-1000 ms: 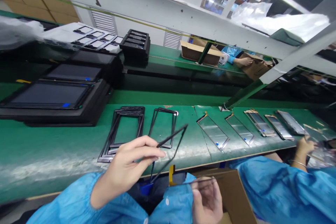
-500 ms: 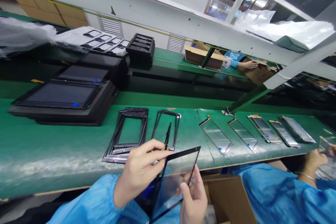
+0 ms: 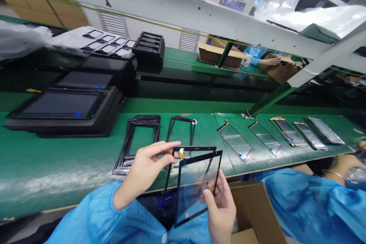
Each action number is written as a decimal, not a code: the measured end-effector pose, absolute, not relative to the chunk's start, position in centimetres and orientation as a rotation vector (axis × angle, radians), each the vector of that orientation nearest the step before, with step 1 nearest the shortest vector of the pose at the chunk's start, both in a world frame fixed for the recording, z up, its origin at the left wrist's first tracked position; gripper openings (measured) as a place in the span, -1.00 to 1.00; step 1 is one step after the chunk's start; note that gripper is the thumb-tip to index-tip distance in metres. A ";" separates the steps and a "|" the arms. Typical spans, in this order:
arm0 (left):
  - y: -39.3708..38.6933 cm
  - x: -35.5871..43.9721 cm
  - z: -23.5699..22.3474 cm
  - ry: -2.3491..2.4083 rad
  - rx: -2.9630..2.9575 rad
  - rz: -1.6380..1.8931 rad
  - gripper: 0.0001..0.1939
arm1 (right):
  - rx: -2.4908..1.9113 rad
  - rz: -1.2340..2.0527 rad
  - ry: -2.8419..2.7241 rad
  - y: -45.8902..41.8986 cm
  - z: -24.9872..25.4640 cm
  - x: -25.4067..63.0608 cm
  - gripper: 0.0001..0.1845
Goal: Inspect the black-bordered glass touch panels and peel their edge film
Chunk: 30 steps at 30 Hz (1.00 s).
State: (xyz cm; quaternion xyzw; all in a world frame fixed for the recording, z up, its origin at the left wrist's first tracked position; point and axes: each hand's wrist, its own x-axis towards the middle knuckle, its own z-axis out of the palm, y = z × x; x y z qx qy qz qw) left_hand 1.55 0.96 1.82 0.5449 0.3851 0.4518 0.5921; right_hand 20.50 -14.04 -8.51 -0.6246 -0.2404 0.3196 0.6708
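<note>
My left hand (image 3: 150,166) pinches the upper left corner of a thin black frame (image 3: 197,148). In my right hand (image 3: 220,206) is a clear glass touch panel (image 3: 194,183) with a black border, gripped by its right edge. The panel is tilted and sits in front of the frame, overlapping it; whether they touch I cannot tell. A short yellow flex tab (image 3: 181,154) shows at the panel's upper left, close to my left fingers. Just beyond my hands, a stack of black frames (image 3: 128,148) and a smaller group of frames (image 3: 168,129) lie on the green bench.
Foam trays (image 3: 108,118) with dark screens stand at the left. Clear panels (image 3: 236,141) and stacked panels (image 3: 288,131) lie to the right. A slanted post (image 3: 271,101) rises behind them. Below is a cardboard box (image 3: 257,206); a co-worker's sleeve (image 3: 311,206) is at the right.
The frame in my left hand has turned from nearly edge-on to facing me. My right hand has shifted slightly right with the glass panel, so the two now show apart at the top.
</note>
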 end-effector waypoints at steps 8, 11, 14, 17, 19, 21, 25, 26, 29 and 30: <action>0.8 1.5 1.7 0.906 1.276 1.077 -0.73 | -1.394 0.772 -0.519 -13.6 -8.2 19.8 -0.13; 0.7 1.6 1.6 0.886 1.278 1.065 -0.72 | -1.403 0.777 -0.520 -13.5 -7.9 20.0 -0.14; 0.7 1.7 1.4 0.878 1.234 1.059 -0.71 | -1.420 0.789 -0.548 -13.5 -7.7 20.4 -0.16; 0.7 1.8 1.3 0.880 1.191 1.060 -0.69 | -1.415 0.782 -0.543 -13.4 -7.3 20.4 -0.16; 0.6 1.8 1.3 0.889 1.191 1.060 -0.68 | -1.403 0.764 -0.500 -13.3 -6.8 20.1 -0.16; 0.6 1.8 1.3 0.901 1.216 1.060 -0.67 | -1.401 0.764 -0.469 -13.3 -6.4 19.8 -0.17; 0.5 1.7 1.3 0.916 1.269 1.038 -0.70 | -1.429 0.801 -0.498 -13.2 -6.1 19.7 -0.18; 0.5 1.6 1.2 0.918 1.267 1.021 -0.69 | -1.431 0.811 -0.513 -13.2 -6.1 19.7 -0.19; 0.5 1.6 1.0 0.930 1.207 0.950 -0.64 | -1.417 0.834 -0.538 -13.2 -6.4 20.1 -0.24; 0.5 1.5 0.9 0.933 1.175 0.927 -0.61 | -1.413 0.838 -0.541 -13.2 -6.4 20.2 -0.25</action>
